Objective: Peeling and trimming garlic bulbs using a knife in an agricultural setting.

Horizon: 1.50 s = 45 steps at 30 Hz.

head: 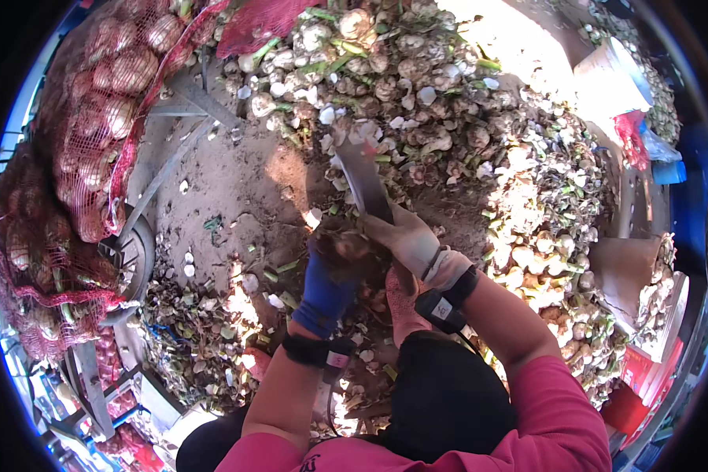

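My left hand (328,289), in a blue glove, is closed around a brownish bulb (351,245), which looks like garlic with its roots and dirt. The shadow hides part of the bulb and of the fingers. My right hand (410,239) wears a pale glove and grips a broad-bladed knife (361,177) by its handle. The blade points away from me, just beyond the bulb and over the dirt floor. Ahead of the blade lies a large heap of garlic bulbs (389,88) with cut green stems and loose white skins.
Red mesh sacks of bulbs (115,88) rest on a metal-framed cart with a wheel (135,259) at the left. Trimmed bulbs (543,253) lie in a pile at the right. A white bucket (613,79) and a red crate (643,377) stand farther right. Stem scraps (212,348) cover ground at lower left.
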Available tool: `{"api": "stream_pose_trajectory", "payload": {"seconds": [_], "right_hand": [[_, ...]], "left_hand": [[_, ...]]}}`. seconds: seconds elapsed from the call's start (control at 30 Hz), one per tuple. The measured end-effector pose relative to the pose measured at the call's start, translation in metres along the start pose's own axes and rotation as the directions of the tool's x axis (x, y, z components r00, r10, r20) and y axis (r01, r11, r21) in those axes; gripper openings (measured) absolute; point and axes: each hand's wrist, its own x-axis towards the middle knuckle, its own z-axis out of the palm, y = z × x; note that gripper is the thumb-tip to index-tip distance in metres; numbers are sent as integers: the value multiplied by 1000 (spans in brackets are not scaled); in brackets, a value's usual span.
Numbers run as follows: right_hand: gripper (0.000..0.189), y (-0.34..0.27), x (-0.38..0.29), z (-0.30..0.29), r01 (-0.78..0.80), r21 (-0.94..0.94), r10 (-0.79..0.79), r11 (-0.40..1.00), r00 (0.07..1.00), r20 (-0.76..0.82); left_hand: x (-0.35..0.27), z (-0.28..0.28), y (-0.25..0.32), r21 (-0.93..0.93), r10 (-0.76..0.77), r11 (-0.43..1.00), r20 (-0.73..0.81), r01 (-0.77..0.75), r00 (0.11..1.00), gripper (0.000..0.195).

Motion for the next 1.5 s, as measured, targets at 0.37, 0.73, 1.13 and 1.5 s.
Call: {"api": "stream_pose_trajectory", "payload": {"seconds": [0.37, 0.73, 1.13, 1.5], "right_hand": [[46, -7, -32, -13, 288, -658, -386, 696, 923, -4], [27, -30, -26, -56, 97, -525, -333, 846, 864, -378], [19, -16, -53, -17, 597, -802, -674, 13, 598, 434], [36, 4, -31, -53, 163, -405, -262, 900, 944, -201]], "left_hand": [[-4, 35, -15, 54, -208, 976, -36, 210, 977, 53], [16, 16, -9, 84, -172, 978, -205, 193, 963, 46], [16, -21, -70, -265, -1, 961, 289, 81, 957, 28], [26, 59, 16, 373, -67, 928, 170, -1, 983, 52]]}}
